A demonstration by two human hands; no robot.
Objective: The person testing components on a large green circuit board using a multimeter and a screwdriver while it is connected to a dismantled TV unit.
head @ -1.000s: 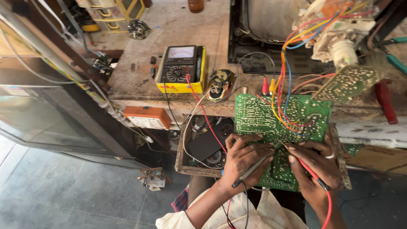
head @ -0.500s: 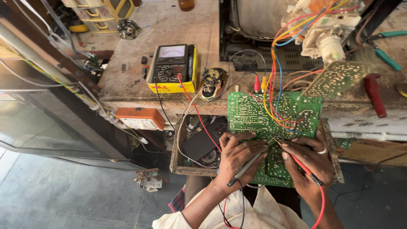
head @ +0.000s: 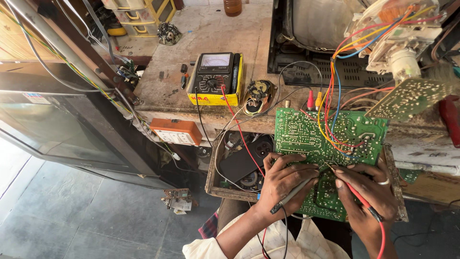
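Observation:
A green circuit board (head: 306, 132) lies tilted over an open wooden drawer (head: 213, 180) in front of me, solder side up. My left hand (head: 282, 180) holds a black test probe (head: 292, 194) with its tip on the board. My right hand (head: 366, 192), a ring on one finger, holds a red test probe (head: 362, 201) whose tip touches the board close to the black one. Red and black leads run from the probes to a yellow-cased analog multimeter (head: 215, 79) on the workbench. Coloured wires (head: 330, 96) run from the board up to a tube's neck assembly (head: 397, 43).
A second, paler circuit board (head: 412, 98) hangs at the right. On the worn bench (head: 211, 33) stand a small speaker (head: 258, 96) and a television chassis (head: 316, 29). An orange socket box (head: 176, 132) hangs at the bench edge. A dark television (head: 52, 129) stands at left.
My view has shifted slightly, so the bench and board sit a little lower and to the right. Both hands stay on the board with their probes.

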